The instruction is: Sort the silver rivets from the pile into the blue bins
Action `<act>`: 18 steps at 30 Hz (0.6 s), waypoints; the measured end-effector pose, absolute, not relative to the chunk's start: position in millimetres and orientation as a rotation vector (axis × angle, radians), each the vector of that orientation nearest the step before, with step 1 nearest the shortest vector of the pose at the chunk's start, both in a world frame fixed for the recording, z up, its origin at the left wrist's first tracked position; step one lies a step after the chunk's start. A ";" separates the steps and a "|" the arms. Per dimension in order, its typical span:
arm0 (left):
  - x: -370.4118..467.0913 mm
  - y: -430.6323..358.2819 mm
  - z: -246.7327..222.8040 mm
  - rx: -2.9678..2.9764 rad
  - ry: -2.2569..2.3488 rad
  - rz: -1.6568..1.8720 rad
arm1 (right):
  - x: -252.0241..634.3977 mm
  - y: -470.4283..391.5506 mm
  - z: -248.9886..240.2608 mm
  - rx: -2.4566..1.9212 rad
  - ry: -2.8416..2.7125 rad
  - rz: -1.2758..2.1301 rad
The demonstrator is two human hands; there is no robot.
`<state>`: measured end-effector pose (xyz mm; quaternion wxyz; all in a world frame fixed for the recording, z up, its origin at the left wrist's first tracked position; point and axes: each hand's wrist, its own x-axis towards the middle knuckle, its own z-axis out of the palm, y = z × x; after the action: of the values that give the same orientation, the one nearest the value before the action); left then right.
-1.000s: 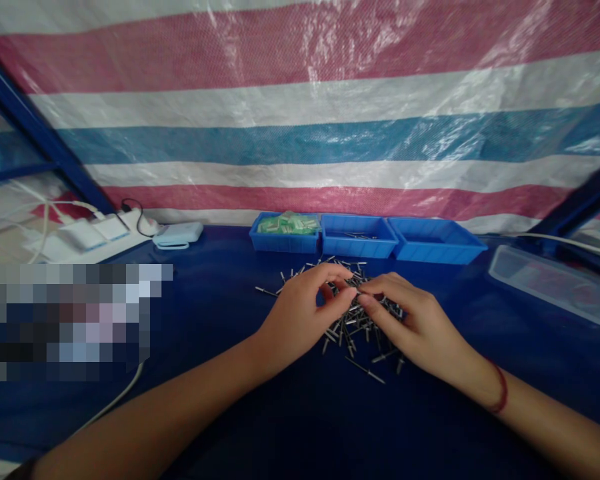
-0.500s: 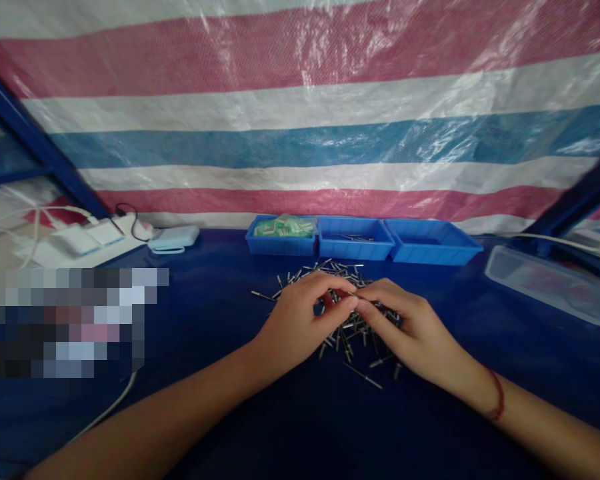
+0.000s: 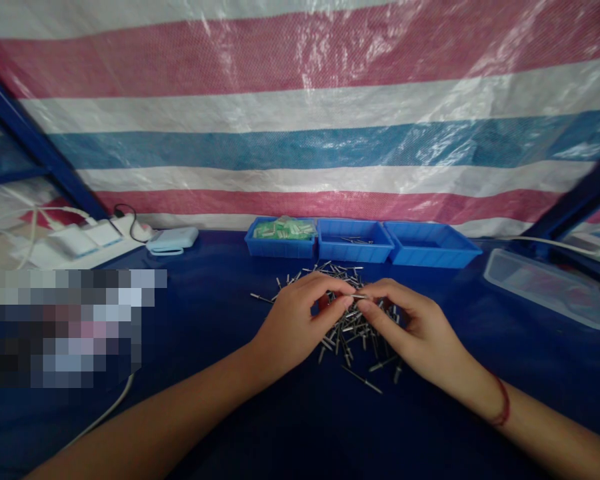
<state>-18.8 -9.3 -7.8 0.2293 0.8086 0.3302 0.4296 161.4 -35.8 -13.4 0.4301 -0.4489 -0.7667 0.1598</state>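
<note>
hunching over a loose pile of pins [image 3: 353,327] on the dark blue surface [image 3: 220,333], the person has both hands meeting just above the heap. the left hand [image 3: 295,320] and the right hand [image 3: 415,330] each have thumb and forefinger pressed together on the ends of one small metal pin [image 3: 359,296], pinching it between them; the other fingers curl loosely over the pile. the step in hand looks like picking a single pin out and checking or fitting it, though whether anything sits on the pin is too small to tell. the held pin lies roughly level, its long axis running left to right across the view, one end toward each hand, just above the far part of the heap. the pins beneath point every which way. a next move, as i judge it, would call for one hand to keep a firm pinch while the other lets go, since the piece is thin and could slip back among the rest. beyond the pile stand three blue bins [image 3: 356,241] in a row, touching side by side; the left one holds pale green pieces [image 3: 283,228].
</note>
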 end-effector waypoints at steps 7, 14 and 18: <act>-18.8 -8.6 -6.0 2.227 0.891 1.113 | 160.9 -40.9 -7.8 -0.996 -1.912 0.289; -21.1 -5.5 -6.8 2.311 0.800 1.011 | 167.9 -40.2 -2.4 -0.910 -2.089 -0.030; -26.3 6.0 -9.5 2.332 0.953 1.076 | 175.6 -15.8 9.1 -1.026 -2.072 -0.319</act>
<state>-26.3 6.0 -9.5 0.2000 0.8341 0.3409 0.3848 175.6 -15.8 9.1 0.3929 -0.4043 -0.8163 -0.1256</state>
